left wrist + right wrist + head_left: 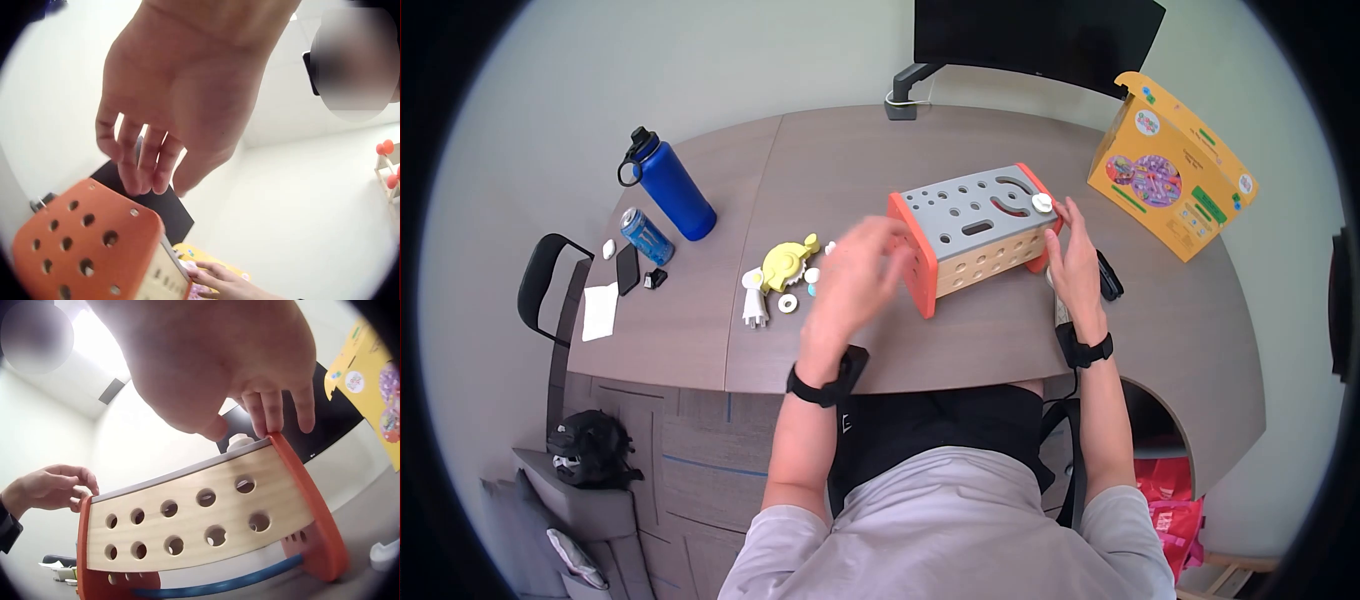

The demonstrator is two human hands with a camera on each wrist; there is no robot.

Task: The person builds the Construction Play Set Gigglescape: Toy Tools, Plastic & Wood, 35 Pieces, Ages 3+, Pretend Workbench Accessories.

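Observation:
A toy workbench (pixel 970 215) stands on the table, with a grey slotted top, pale wooden sides full of round holes and orange end panels (pixel 94 240). Beside its left end my left hand (pixel 855 280) hangs loosely bent, holding nothing. My right hand (pixel 1078 265) is at the other end, its fingertips right at the top edge of the orange panel (pixel 306 487). Close to those fingers a white knob (pixel 1042 203) sits on the grey top. A blue bar (pixel 225 586) runs low between the end panels.
Left of the workbench lie a yellow toy piece (pixel 788 265), a white claw-like piece (pixel 755 298) and a white ring (pixel 788 302). Farther left are a blue bottle (pixel 675 190), a can (pixel 647 237) and a phone (pixel 628 270). A yellow box (pixel 1170 170) stands back right, near a monitor (pixel 1040 40).

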